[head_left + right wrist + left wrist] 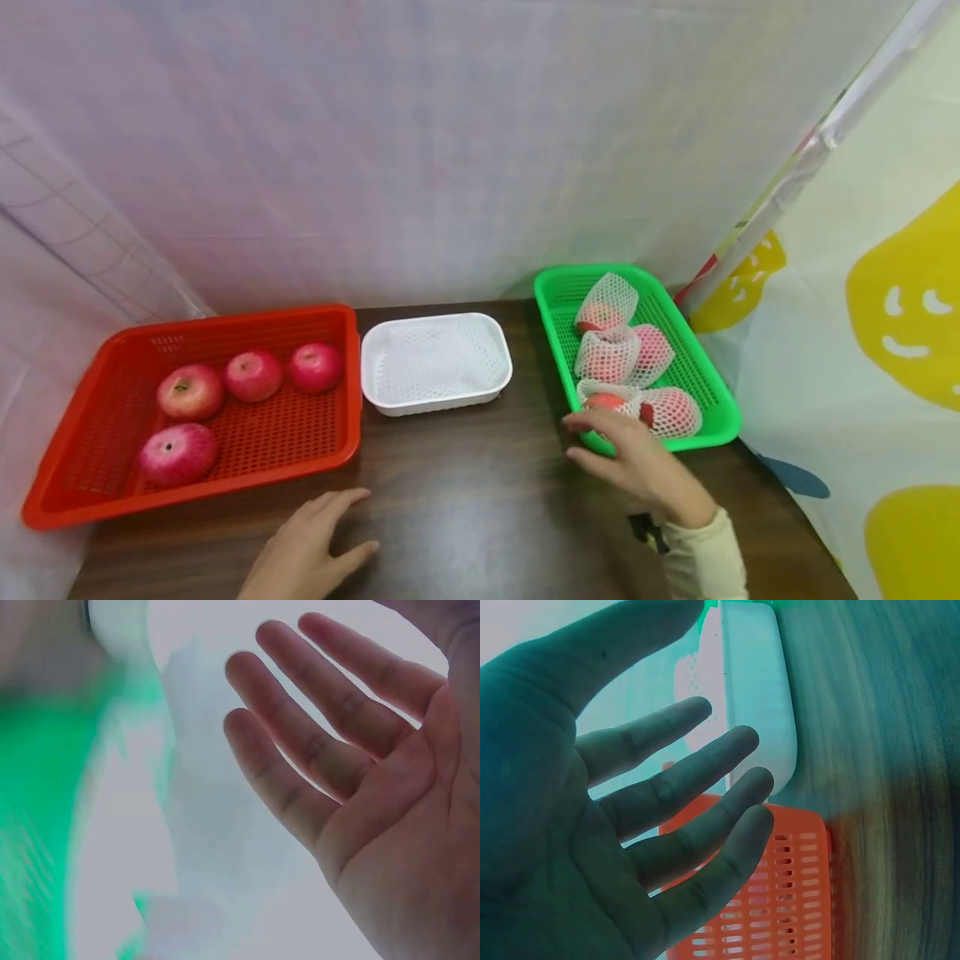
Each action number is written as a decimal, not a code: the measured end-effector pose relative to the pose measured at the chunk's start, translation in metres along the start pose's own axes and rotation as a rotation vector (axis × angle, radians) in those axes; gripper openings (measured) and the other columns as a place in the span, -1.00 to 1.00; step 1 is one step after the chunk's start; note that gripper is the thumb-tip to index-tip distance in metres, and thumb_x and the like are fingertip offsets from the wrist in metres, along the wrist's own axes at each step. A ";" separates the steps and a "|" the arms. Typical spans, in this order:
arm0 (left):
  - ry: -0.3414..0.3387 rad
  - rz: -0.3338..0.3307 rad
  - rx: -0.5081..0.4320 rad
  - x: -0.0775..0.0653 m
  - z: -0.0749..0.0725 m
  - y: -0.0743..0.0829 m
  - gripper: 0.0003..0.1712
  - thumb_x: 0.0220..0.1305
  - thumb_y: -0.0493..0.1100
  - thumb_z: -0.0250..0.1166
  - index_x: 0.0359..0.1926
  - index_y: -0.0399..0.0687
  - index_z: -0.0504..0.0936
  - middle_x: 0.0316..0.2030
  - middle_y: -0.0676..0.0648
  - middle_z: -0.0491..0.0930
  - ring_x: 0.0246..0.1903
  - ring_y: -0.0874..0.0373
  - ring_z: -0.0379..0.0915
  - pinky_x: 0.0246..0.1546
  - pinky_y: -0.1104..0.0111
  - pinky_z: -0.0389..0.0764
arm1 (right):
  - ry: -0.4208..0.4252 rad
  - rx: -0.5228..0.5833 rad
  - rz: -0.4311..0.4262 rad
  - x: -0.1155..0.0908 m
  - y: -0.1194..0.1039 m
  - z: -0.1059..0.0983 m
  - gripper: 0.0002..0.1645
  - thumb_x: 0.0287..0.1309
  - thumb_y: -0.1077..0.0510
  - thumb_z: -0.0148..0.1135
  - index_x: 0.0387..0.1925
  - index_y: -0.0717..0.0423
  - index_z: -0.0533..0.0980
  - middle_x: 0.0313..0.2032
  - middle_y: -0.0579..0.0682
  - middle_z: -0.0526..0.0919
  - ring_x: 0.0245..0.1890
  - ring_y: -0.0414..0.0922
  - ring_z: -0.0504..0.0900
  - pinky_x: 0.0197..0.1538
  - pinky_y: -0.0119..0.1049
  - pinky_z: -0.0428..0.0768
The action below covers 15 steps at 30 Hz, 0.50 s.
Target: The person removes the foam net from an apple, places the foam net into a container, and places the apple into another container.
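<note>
My right hand (637, 462) is over the near left corner of the green basket (712, 383), fingers extended and nothing held. In the basket lie several apples in white foam nets, among them a netted apple (672, 412) just past that hand. My left hand (307, 546) hovers above the near part of the table, its fingers loosely spread and holding nothing. The left wrist view shows the same relaxed fingers (727, 840) in front of the red basket (802, 885). In the right wrist view the palm (405, 832) shows, with the green basket blurred at left.
A white basket (435, 408) stands between the two coloured ones at the back of the dark wooden table (465, 508). Inside the red basket are several bare apples (177, 454). Pale curtains (450, 150) hang behind, and a sheet with yellow figures (907, 283) borders the right side.
</note>
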<state>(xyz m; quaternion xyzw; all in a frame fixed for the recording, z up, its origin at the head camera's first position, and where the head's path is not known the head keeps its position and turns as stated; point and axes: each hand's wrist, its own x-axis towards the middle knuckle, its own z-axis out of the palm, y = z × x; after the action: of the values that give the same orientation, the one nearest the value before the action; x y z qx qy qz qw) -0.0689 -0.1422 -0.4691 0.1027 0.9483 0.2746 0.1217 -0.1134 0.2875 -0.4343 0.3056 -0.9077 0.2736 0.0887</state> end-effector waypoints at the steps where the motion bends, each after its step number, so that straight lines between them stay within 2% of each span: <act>1: -0.001 0.001 -0.005 0.000 0.000 0.000 -0.28 -0.04 0.15 0.59 0.16 0.08 0.61 0.05 -0.01 0.60 0.05 -0.09 0.52 0.01 -0.11 0.53 | 0.030 -0.030 0.017 0.000 0.008 -0.016 -0.56 0.14 0.20 0.46 0.06 0.12 0.60 -0.03 -0.07 0.67 -0.08 -0.16 0.63 -0.07 -0.18 0.63; 4: -0.001 0.003 -0.007 -0.001 0.002 -0.001 -0.27 -0.05 0.16 0.59 0.16 0.09 0.61 0.04 -0.01 0.59 0.05 -0.09 0.52 0.00 -0.12 0.53 | 0.061 -0.139 0.062 -0.003 0.035 -0.057 -0.51 0.03 0.29 0.50 0.05 0.22 0.59 -0.03 0.04 0.67 -0.08 -0.04 0.63 -0.10 -0.05 0.63; 6: 0.009 0.010 -0.005 -0.003 0.003 -0.001 -0.28 -0.05 0.15 0.60 0.16 0.09 0.61 0.04 -0.01 0.60 0.06 -0.09 0.52 0.02 -0.11 0.53 | -0.001 -0.197 0.120 -0.005 0.050 -0.077 -0.47 0.04 0.28 0.50 0.07 0.28 0.56 -0.03 0.13 0.65 -0.09 0.06 0.61 -0.11 0.04 0.61; 10: 0.018 0.025 -0.009 -0.003 0.006 -0.001 -0.30 -0.06 0.13 0.60 0.14 0.10 0.62 0.02 0.02 0.60 0.05 -0.06 0.52 0.03 -0.07 0.54 | -0.259 -0.218 0.283 -0.006 0.080 -0.095 -0.32 0.09 0.16 0.50 0.20 0.32 0.46 0.08 0.33 0.53 0.06 0.28 0.51 0.00 0.21 0.53; 12: 0.014 0.024 -0.014 -0.002 0.007 -0.001 -0.30 -0.06 0.13 0.61 0.13 0.11 0.63 0.02 0.03 0.60 0.05 -0.05 0.52 0.03 -0.06 0.54 | -0.387 -0.208 0.368 -0.006 0.095 -0.096 -0.17 0.04 0.06 0.53 0.27 0.34 0.41 0.14 0.42 0.46 0.12 0.37 0.45 0.03 0.27 0.49; 15: -0.010 0.011 -0.022 0.000 0.006 -0.001 -0.29 -0.08 0.15 0.61 0.13 0.12 0.63 0.02 0.03 0.60 0.05 -0.04 0.52 0.03 -0.08 0.54 | -0.510 -0.193 0.444 -0.008 0.118 -0.089 0.00 -0.06 -0.05 0.57 0.31 0.36 0.35 0.17 0.50 0.40 0.17 0.44 0.38 0.08 0.32 0.43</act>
<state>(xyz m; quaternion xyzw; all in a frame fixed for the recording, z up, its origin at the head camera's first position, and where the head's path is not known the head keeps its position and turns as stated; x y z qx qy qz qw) -0.0671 -0.1399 -0.4748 0.1078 0.9440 0.2852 0.1259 -0.1789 0.4188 -0.4149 0.1494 -0.9666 0.1142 -0.1741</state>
